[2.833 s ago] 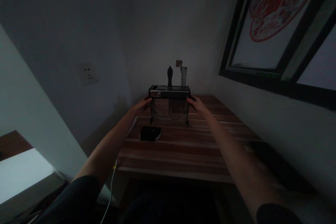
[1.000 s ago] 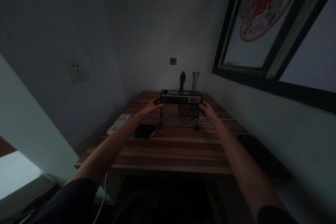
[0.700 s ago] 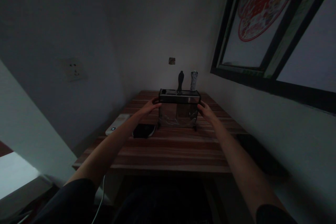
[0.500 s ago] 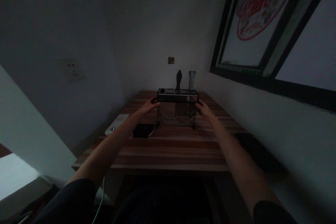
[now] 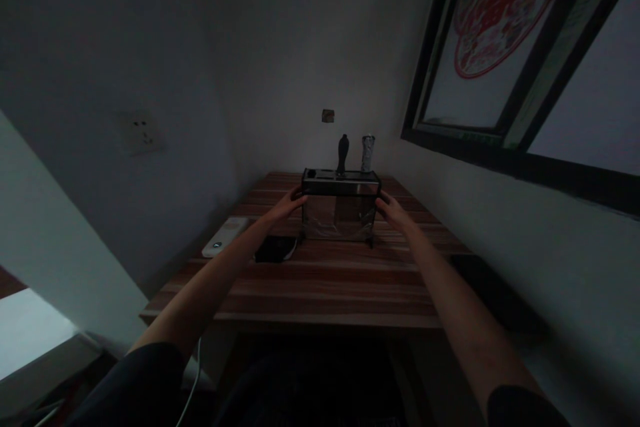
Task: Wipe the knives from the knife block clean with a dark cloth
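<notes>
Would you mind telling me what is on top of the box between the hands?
A black handle stands on the box. A silvery cylinder rises at its back edge; I cannot tell whether on it or behind. The box hides the table right behind it.

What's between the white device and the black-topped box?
In the head view, a flat black item lies there; the left forearm also crosses between them.

Dark-topped, clear-fronted box [image 5: 340, 217], upright, on striped reddish-brown table [image 5: 320, 287]
</notes>
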Demonstrator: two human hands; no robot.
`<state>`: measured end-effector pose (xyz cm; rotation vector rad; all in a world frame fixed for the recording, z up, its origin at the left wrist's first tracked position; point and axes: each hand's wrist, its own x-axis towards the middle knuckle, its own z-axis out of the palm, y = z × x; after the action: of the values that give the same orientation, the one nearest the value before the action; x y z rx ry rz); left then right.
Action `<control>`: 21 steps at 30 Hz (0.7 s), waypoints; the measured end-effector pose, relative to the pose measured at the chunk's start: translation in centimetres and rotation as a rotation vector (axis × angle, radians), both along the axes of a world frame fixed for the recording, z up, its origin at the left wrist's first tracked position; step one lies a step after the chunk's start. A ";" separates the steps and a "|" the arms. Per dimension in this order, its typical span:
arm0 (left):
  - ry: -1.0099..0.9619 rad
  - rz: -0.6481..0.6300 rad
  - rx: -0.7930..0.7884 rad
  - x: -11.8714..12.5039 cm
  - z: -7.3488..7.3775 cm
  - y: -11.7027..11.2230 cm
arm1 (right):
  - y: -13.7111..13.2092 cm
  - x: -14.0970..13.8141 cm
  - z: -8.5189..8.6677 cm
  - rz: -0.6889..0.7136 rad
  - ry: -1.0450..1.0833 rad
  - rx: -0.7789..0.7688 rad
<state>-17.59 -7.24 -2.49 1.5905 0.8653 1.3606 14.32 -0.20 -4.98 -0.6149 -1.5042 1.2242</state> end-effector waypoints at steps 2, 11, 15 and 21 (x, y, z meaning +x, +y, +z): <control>0.022 -0.013 0.029 0.0 -0.1 -0.4 | -0.2 -0.1 0.1 -0.016 0.006 0.035; 0.331 0.285 0.095 -4.0 0.9 -2.1 | -7.9 -0.8 4.3 -0.695 0.051 0.385; 0.506 0.247 0.105 -6.6 0.8 -3.2 | -14.3 -3.7 6.6 -0.521 -0.138 0.528; 0.963 0.242 0.154 -7.9 -0.9 -6.1 | -16.2 -12.1 4.0 -0.034 -0.612 0.677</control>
<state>-25.50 -13.37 -3.38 2.3602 1.5728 0.7616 2.27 -16.43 -1.03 -0.5636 -2.2563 0.4316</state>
